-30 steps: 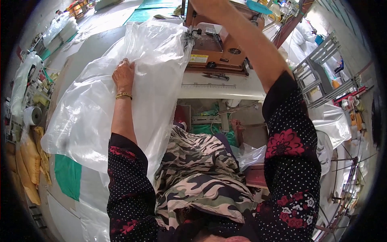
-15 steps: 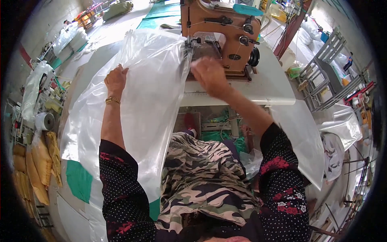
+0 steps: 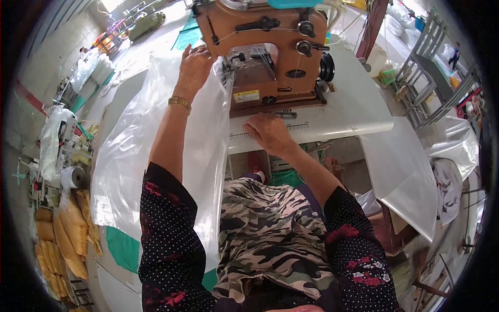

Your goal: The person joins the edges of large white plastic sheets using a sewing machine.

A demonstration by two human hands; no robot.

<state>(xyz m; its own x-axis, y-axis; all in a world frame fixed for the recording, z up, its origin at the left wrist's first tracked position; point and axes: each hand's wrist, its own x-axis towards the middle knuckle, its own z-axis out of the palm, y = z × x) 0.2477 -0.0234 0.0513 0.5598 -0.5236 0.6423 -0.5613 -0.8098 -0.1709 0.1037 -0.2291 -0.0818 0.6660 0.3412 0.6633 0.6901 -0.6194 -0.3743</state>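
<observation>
A white translucent plastic sheet point(image 3: 156, 125) hangs over the left of the table and falls past its front edge; its right edge runs up to the needle area of a brown sewing machine point(image 3: 283, 67). At the sheet's far end, beside the machine's left side, my left hand point(image 3: 195, 70) has its fingers bent onto the plastic. My right hand point(image 3: 267, 134) rests at the table's front edge, below the machine base, with curled fingers; whatever lies under them is hidden. A small dark metal tool, perhaps thread snips point(image 3: 286, 115), lies just beyond it.
A ruler strip point(image 3: 298, 126) runs along the front of the white table point(image 3: 358, 106). Another plastic sheet point(image 3: 403, 171) hangs at the right. Grey metal racks point(image 3: 429, 78) stand at far right. Yellow-brown bundles point(image 3: 70, 234) and a roll point(image 3: 73, 177) are at left.
My left hand has moved right and farther away, to the machine's side. My right hand has come down from the needle area to the table's front edge. The view has shifted slightly.
</observation>
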